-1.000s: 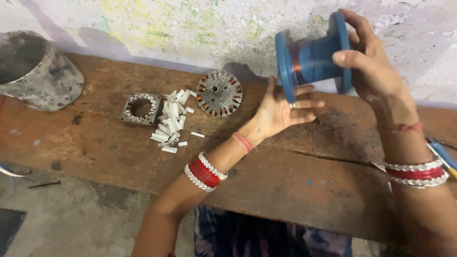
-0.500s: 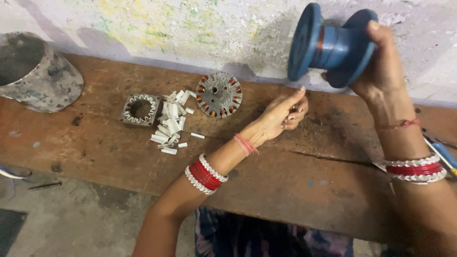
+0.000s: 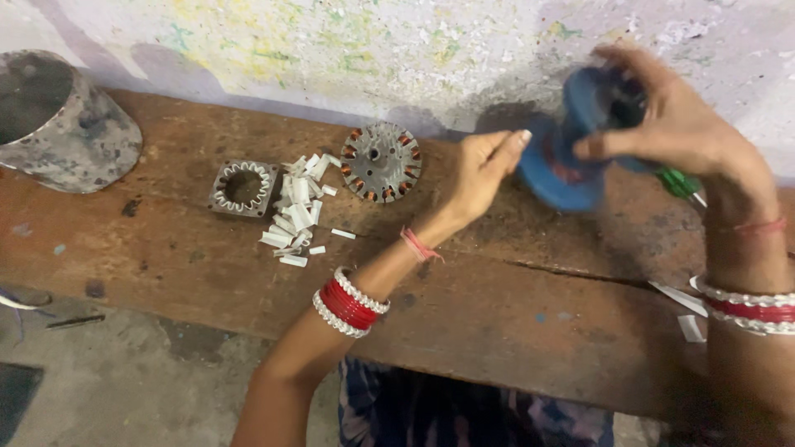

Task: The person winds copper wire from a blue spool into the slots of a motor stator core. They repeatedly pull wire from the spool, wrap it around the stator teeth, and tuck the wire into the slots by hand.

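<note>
My right fingers (image 3: 617, 145) are wrapped round the barrel of the blue spool (image 3: 571, 157), thumb on the near side, the rest curled over the top; the right hand (image 3: 679, 124) holds it in the air above the back of the wooden bench (image 3: 497, 331), close to the wall; the spool is blurred, so I cannot read what is wound on it, only a reddish band at the core; its long axis runs roughly left to right and tips down toward me on the left, with the big round flange facing the left hand (image 3: 480, 174); that hand is half open, gripping nothing, fingertips just beside the flange rim, perhaps touching it, I cannot tell; so the spool lies to the right of my left fingers; the round metal disc with coils (image 3: 381, 161), the square metal plate (image 3: 243, 188) and the white paper strips (image 3: 294, 207) lie well to the left.
</note>
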